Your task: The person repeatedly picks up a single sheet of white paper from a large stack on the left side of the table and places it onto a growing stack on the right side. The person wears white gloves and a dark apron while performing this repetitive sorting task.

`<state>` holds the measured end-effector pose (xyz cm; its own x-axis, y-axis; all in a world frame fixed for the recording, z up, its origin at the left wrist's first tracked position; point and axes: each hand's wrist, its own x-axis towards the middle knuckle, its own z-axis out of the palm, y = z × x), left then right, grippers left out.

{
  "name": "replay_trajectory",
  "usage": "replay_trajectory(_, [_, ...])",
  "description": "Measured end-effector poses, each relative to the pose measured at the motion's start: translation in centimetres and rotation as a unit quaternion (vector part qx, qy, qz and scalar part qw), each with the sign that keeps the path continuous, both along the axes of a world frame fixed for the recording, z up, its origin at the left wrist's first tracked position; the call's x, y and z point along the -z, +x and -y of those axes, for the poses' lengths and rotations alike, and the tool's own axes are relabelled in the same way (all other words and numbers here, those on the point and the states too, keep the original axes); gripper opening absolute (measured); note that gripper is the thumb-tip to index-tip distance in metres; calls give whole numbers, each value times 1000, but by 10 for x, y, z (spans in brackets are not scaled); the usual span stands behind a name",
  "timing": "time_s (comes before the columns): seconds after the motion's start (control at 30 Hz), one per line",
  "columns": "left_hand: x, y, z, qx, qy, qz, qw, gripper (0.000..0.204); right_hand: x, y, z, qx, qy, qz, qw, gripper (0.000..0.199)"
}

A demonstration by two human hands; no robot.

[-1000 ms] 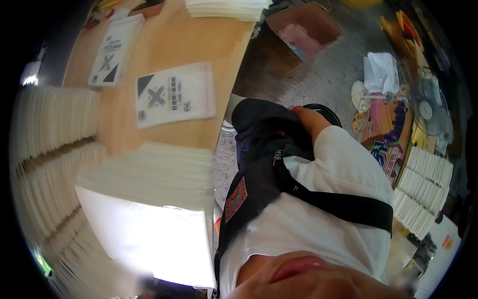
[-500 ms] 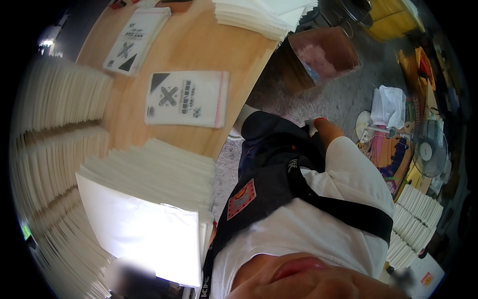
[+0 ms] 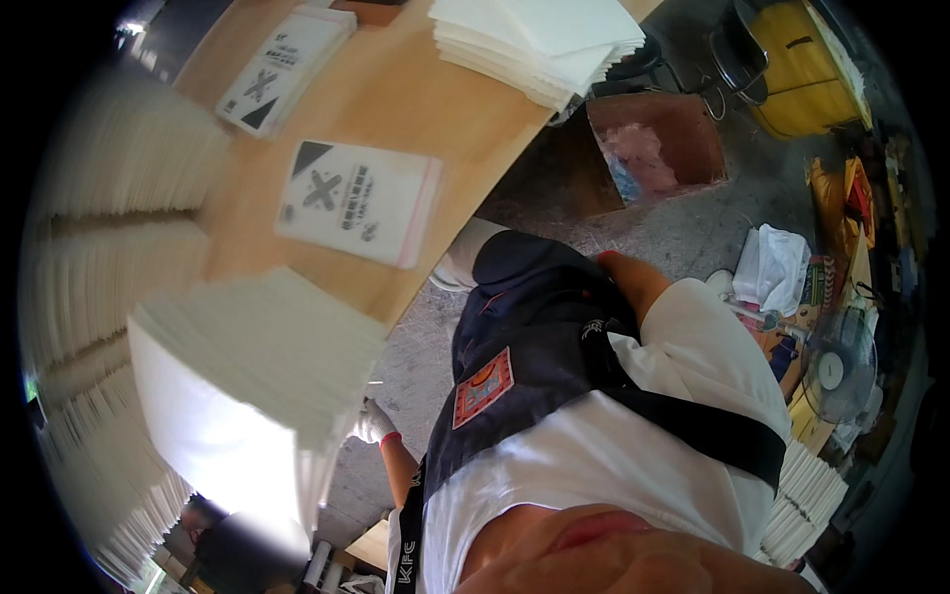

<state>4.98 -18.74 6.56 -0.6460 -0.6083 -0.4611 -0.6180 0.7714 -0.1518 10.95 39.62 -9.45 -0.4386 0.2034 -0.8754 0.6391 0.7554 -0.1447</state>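
My left hand [image 3: 372,426], in a white glove with a red cuff, grips the lower right edge of a thick stack of white sheets [image 3: 247,386] that reaches past the wooden table's edge [image 3: 465,188]. My right forearm lies along my hip beside the dark apron [image 3: 534,337]. Of my right hand [image 3: 606,259] only a red glove cuff shows, the fingers hidden behind the apron. A flat clear bag with a black-printed white sheet [image 3: 356,203] lies on the table above the stack, and a second such bag [image 3: 277,74] lies farther back.
Tall rows of stacked white sheets [image 3: 109,257] fill the left side. Another white stack [image 3: 539,45] sits at the table's far end. On the grey floor are a brown box with pink material [image 3: 653,148], a yellow bin [image 3: 792,69], a white cloth [image 3: 772,267] and a small fan [image 3: 831,371].
The view has swung, so the table and printed bags sit higher and more to the right. My left hand now shows at the stack's edge. My right arm stays at my hip.
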Motion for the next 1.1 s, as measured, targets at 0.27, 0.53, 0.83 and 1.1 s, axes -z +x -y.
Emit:
replay_trajectory(0.27, [79, 109, -64, -29, 0, -270, 963, 79, 112, 4, -32, -359, -55, -28, 931, 36])
replay_trajectory(0.53, [43, 136, -94, 193, 61, -139, 969, 59, 94, -31, -151, 150, 222, -54, 962, 34])
replay_trajectory(0.83, [9, 170, -117, 130, 53, -33, 990, 52, 163, -25, -195, 110, 166, -77, 977, 44])
replay_trajectory(1.1, [11, 220, -120, 1, 67, -28, 997, 42, 144, -88, -147, 36, 151, -43, 987, 39])
